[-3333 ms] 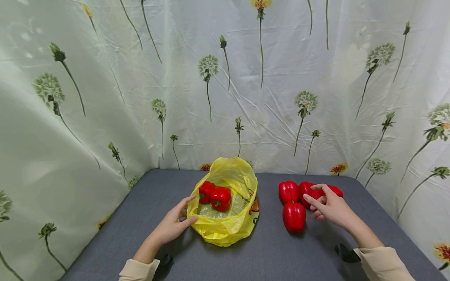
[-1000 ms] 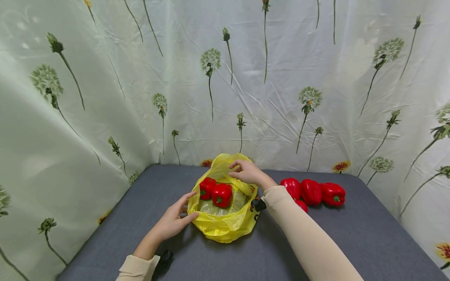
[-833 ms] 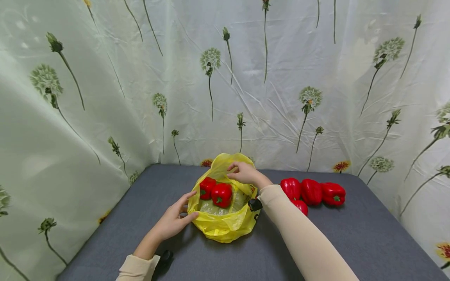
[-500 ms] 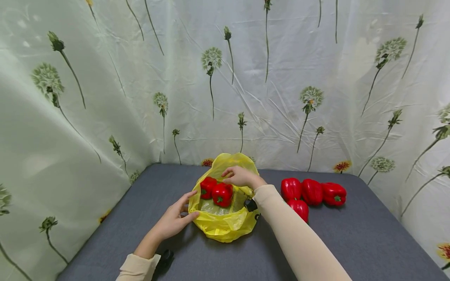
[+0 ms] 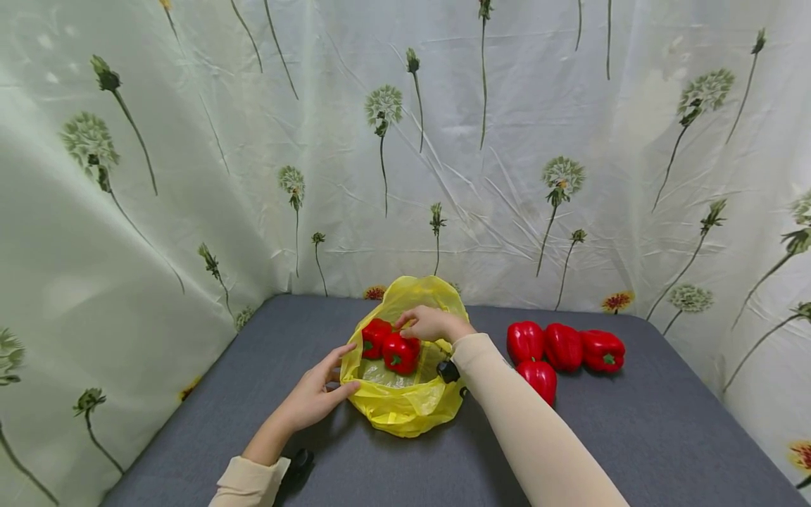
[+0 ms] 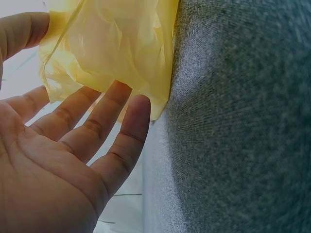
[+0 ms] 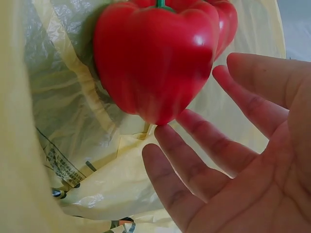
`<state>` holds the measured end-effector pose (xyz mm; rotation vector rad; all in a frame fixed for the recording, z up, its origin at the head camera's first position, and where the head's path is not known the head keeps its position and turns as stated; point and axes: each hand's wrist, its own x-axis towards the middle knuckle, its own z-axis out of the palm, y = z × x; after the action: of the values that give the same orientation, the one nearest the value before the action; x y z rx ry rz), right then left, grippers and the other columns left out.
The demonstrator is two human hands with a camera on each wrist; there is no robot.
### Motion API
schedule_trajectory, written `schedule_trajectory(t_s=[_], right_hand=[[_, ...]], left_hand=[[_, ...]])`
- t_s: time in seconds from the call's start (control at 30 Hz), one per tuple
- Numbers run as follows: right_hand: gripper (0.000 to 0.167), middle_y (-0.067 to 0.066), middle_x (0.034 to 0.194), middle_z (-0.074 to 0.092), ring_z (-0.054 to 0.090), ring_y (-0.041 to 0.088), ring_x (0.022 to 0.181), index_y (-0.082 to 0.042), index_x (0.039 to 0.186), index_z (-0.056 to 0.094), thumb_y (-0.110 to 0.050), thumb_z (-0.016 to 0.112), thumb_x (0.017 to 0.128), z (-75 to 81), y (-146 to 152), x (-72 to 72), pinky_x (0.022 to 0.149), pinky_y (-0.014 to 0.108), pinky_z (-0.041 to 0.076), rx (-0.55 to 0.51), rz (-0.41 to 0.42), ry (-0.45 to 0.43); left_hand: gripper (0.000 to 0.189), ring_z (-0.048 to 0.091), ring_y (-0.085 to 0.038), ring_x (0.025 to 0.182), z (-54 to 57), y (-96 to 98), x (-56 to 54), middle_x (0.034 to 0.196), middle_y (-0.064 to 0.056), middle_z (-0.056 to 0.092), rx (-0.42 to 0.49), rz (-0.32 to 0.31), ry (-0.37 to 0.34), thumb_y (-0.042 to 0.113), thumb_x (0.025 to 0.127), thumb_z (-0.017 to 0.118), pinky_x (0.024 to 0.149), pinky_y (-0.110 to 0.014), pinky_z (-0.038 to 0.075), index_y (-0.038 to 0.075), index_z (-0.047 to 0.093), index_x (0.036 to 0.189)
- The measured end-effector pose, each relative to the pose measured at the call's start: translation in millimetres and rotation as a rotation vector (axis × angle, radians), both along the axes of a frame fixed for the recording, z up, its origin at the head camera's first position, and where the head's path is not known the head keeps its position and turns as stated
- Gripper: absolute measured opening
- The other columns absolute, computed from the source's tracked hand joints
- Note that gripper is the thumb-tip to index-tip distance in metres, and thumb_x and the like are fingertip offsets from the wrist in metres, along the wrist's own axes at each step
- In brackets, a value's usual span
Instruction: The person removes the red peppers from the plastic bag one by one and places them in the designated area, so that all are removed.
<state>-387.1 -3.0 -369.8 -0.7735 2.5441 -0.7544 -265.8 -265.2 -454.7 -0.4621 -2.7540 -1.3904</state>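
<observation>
A yellow plastic bag point(image 5: 405, 415) stands with its mouth wide on the table, two red bell peppers inside. In the head view my left hand point(image 5: 312, 398) is at the bag's left side, fingers spread and fairly straight against the plastic point(image 6: 112, 48). My right hand point(image 5: 431, 323) reaches into the bag over the front red bell pepper point(image 5: 400, 354). In the right wrist view its relaxed fingers point(image 7: 170, 150) are right at the lower end of that pepper point(image 7: 155, 58), not wrapped round it. The other pepper point(image 5: 374, 336) lies just behind it to the left.
Several more red bell peppers point(image 5: 562, 347) lie grouped on the grey table point(image 5: 633, 436) to the right of the bag; my right forearm passes close by the nearest one point(image 5: 538, 380). A floral curtain point(image 5: 494, 211) hangs behind the table.
My right hand has come from the loose peppers at the right over into the bag, then sunk lower and leftward to the front pepper there. My left hand stays at the bag.
</observation>
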Motion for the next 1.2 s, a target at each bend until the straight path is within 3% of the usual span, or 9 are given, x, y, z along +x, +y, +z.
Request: schedule_trajectory(t_s=[0.17, 0.3, 0.5, 0.57, 0.73, 0.9, 1.03, 1.2], right_hand=[[0.032, 0.013, 0.147, 0.065, 0.061, 0.026, 0.127, -0.013, 0.138, 0.071, -0.019, 0.062, 0.109, 1.0, 2, 2.3, 0.103, 0.041, 0.052, 0.045, -0.016, -0.015], [0.031, 0.013, 0.149, 0.063, 0.06, 0.024, 0.118, -0.016, 0.138, 0.072, -0.022, 0.063, 0.109, 0.0, 4, 2.3, 0.093, 0.036, 0.051, 0.061, -0.033, -0.034], [0.037, 0.011, 0.134, 0.066, 0.06, 0.021, 0.102, -0.013, 0.142, 0.066, -0.026, 0.065, 0.108, 0.5, 8, 2.8, 0.08, 0.031, 0.048, 0.074, -0.055, -0.084], [0.039, 0.01, 0.129, 0.068, 0.064, 0.024, 0.105, -0.013, 0.144, 0.065, -0.028, 0.065, 0.108, 0.8, 10, 2.5, 0.082, 0.034, 0.05, 0.074, -0.067, -0.113], [0.042, 0.011, 0.13, 0.071, 0.069, 0.035, 0.123, -0.012, 0.147, 0.063, -0.029, 0.065, 0.108, -0.1, 12, 1.8, 0.103, 0.05, 0.055, 0.061, -0.078, -0.163], [0.041, 0.011, 0.125, 0.074, 0.071, 0.034, 0.122, -0.014, 0.144, 0.065, -0.03, 0.066, 0.107, -1.5, 14, 1.6, 0.105, 0.051, 0.056, 0.079, -0.081, -0.175], [0.043, 0.013, 0.147, 0.064, 0.065, 0.032, 0.128, -0.013, 0.146, 0.064, -0.03, 0.066, 0.107, -2.6, 14, 0.7, 0.104, 0.048, 0.055, 0.084, -0.062, -0.138], [0.047, 0.021, 0.162, 0.052, 0.054, 0.037, 0.145, -0.01, 0.152, 0.06, -0.019, 0.067, 0.105, -5.3, 13, -0.8, 0.116, 0.05, 0.048, 0.028, -0.011, -0.114]], left_hand=[[0.071, 0.072, -0.029, 0.118, 0.5, 0.1, 0.3, 0.155, -0.023, 0.056, 0.001, 0.003, -0.002, 0.033, 0.105, 0.072, 0.096, -0.046, 0.06, 0.018, 0.039, 0.166], [0.071, 0.072, -0.029, 0.118, 0.7, 0.2, 0.3, 0.154, -0.023, 0.056, 0.002, -0.001, -0.003, 0.033, 0.105, 0.072, 0.096, -0.046, 0.06, 0.017, 0.039, 0.166], [0.071, 0.072, -0.028, 0.118, 0.4, -0.5, 0.6, 0.153, -0.023, 0.057, 0.003, -0.009, -0.003, 0.033, 0.105, 0.071, 0.094, -0.039, 0.059, 0.017, 0.038, 0.166], [0.071, 0.072, -0.029, 0.119, 0.3, -0.7, 0.8, 0.152, -0.023, 0.058, 0.005, -0.01, -0.001, 0.033, 0.105, 0.072, 0.094, -0.04, 0.06, 0.017, 0.038, 0.166], [0.07, 0.072, -0.031, 0.12, -0.7, -1.6, 0.9, 0.152, -0.022, 0.058, 0.001, -0.005, 0.001, 0.033, 0.106, 0.071, 0.095, -0.047, 0.06, 0.018, 0.038, 0.166], [0.07, 0.071, -0.033, 0.122, -1.1, -2.2, 0.7, 0.154, -0.022, 0.056, 0.001, -0.005, -0.001, 0.034, 0.106, 0.071, 0.097, -0.051, 0.06, 0.019, 0.038, 0.167], [0.07, 0.071, -0.033, 0.122, -0.6, -2.0, 0.9, 0.154, -0.022, 0.056, 0.001, -0.005, -0.004, 0.033, 0.106, 0.071, 0.096, -0.05, 0.059, 0.019, 0.038, 0.167], [0.07, 0.072, -0.032, 0.121, -0.6, -2.2, 0.7, 0.153, -0.022, 0.057, 0.002, -0.009, -0.01, 0.033, 0.106, 0.07, 0.096, -0.049, 0.06, 0.02, 0.037, 0.167]])
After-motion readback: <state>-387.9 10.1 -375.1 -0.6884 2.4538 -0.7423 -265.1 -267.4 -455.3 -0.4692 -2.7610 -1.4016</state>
